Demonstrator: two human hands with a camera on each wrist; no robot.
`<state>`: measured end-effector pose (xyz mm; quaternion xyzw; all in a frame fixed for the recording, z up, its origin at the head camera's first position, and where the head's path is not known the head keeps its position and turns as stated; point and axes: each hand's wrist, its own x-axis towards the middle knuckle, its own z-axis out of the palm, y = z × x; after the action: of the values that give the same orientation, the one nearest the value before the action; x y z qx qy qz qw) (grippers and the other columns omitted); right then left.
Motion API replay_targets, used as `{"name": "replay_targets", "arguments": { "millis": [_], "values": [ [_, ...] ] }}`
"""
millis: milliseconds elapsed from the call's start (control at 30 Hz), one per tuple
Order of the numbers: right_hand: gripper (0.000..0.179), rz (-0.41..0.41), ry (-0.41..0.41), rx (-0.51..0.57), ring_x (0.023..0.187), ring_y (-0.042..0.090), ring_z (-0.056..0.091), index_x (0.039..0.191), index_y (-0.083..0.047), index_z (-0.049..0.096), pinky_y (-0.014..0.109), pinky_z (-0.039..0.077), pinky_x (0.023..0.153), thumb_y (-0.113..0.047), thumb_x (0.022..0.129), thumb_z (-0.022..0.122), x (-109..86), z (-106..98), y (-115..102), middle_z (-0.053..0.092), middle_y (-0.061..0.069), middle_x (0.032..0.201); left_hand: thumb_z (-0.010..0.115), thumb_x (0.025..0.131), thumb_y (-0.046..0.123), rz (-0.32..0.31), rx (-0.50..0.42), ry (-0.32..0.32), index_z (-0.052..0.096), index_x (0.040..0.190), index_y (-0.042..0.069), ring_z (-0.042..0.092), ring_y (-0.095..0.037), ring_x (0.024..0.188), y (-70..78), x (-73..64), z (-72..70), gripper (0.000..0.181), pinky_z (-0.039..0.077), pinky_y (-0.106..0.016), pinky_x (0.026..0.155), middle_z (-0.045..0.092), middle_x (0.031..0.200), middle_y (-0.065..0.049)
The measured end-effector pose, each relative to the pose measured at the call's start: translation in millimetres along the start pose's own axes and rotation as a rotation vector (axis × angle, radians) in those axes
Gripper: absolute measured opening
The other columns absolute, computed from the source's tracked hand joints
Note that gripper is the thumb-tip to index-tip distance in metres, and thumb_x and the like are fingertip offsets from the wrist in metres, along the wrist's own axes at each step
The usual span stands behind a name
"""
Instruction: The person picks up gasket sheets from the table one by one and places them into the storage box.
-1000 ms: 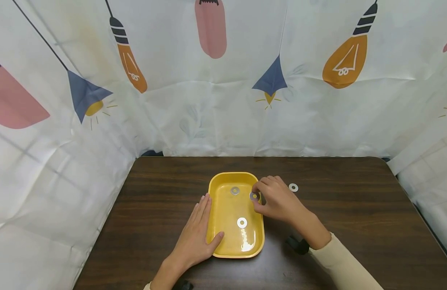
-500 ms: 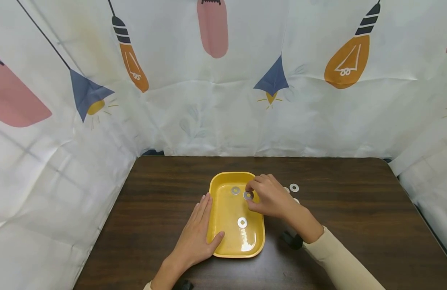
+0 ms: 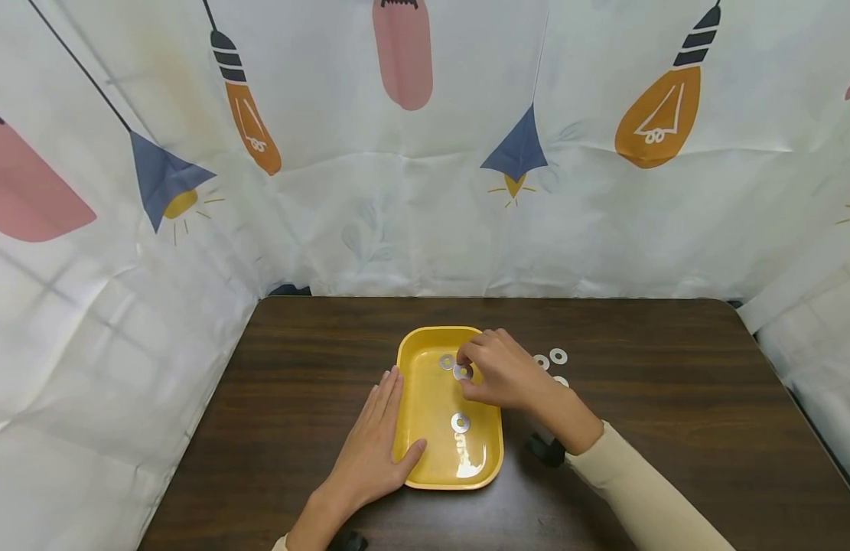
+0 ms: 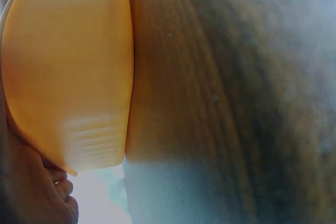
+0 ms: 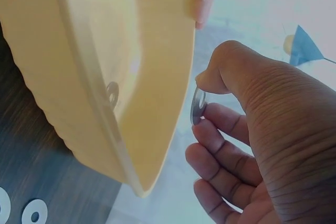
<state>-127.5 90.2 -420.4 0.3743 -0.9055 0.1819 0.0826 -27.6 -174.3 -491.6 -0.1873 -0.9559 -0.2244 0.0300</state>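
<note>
Shifted left, our right hand point(image 3: 505, 373) pinches a silver metal ring point(image 5: 196, 112) over the yellow oblong plastic tray point(image 3: 433, 402) our straight-fingered left hand point(image 3: 375, 442) touches.

- I can see the outer wall of an orange-yellow tray point(image 4: 68, 72) filling the upper left, faint ribs near its lower end.
- The left grip point(image 4: 34, 190), a bare hand, lies along the rim at lower left, fingertips point(image 4: 64, 188) bunched by the corner.
- A brown, wood-grained worktop point(image 4: 173, 87) stretches rightward, blurred farther out.
- Beside the fingertips there's a bright, washed-out patch point(image 4: 100, 195).
</note>
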Motion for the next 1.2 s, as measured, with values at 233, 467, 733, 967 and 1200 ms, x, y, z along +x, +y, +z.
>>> {"name": "replay_targets", "arguments": {
  "millis": [233,467,733,967,1200],
  "values": [
    [0.014,-0.017,-0.036,-0.013,0.077,0.014,0.060,0.091,-0.013,0.074,0.038,0.054,0.081,-0.022,0.081,0.079,6.4,-2,-6,0.072,0.000,0.086,0.069,0.095,0.049,-0.005,0.003,-0.013,0.015,0.170,0.004,0.015,-0.026,0.168,0.3,0.2,-0.2,0.103,-0.011,-0.017,0.132,0.011,0.181,-0.009],
    [0.014,-0.022,-0.056,-0.024,0.077,0.015,0.059,0.091,-0.014,0.074,0.034,0.050,0.077,-0.024,0.084,0.080,11.6,-5,-9,0.071,-0.002,0.084,0.068,0.095,0.049,0.005,0.011,-0.003,0.015,0.170,0.003,0.016,-0.028,0.168,0.5,0.2,0.3,0.102,-0.012,-0.017,0.132,0.011,0.180,-0.010],
    [0.014,-0.002,-0.076,-0.028,0.078,0.016,0.058,0.090,-0.013,0.073,0.036,0.051,0.079,-0.024,0.083,0.080,11.5,-4,-8,0.070,-0.002,0.084,0.068,0.095,0.050,-0.012,0.003,-0.016,0.015,0.170,0.004,0.016,-0.027,0.168,1.5,0.0,-0.7,0.103,-0.013,-0.014,0.130,0.010,0.181,-0.008],
    [0.013,-0.004,-0.080,-0.029,0.077,0.016,0.058,0.091,-0.013,0.073,0.035,0.050,0.078,-0.022,0.084,0.080,11.7,-3,-8,0.070,-0.002,0.085,0.068,0.095,0.050,-0.023,-0.001,-0.029,0.014,0.170,0.005,0.015,-0.027,0.168,1.4,0.0,-0.7,0.103,-0.014,-0.013,0.130,0.009,0.181,-0.007],
    [0.028,0.069,-0.154,-0.023,0.103,0.027,0.068,0.114,-0.008,0.077,0.046,0.055,0.094,-0.025,0.091,0.080,9.3,-5,-2,0.076,0.007,0.111,0.069,0.094,0.050,-0.015,-0.001,-0.011,0.016,0.170,0.004,0.017,-0.027,0.168,0.6,0.5,-0.2,0.102,-0.012,-0.014,0.130,0.010,0.181,-0.007]
  ]
}}
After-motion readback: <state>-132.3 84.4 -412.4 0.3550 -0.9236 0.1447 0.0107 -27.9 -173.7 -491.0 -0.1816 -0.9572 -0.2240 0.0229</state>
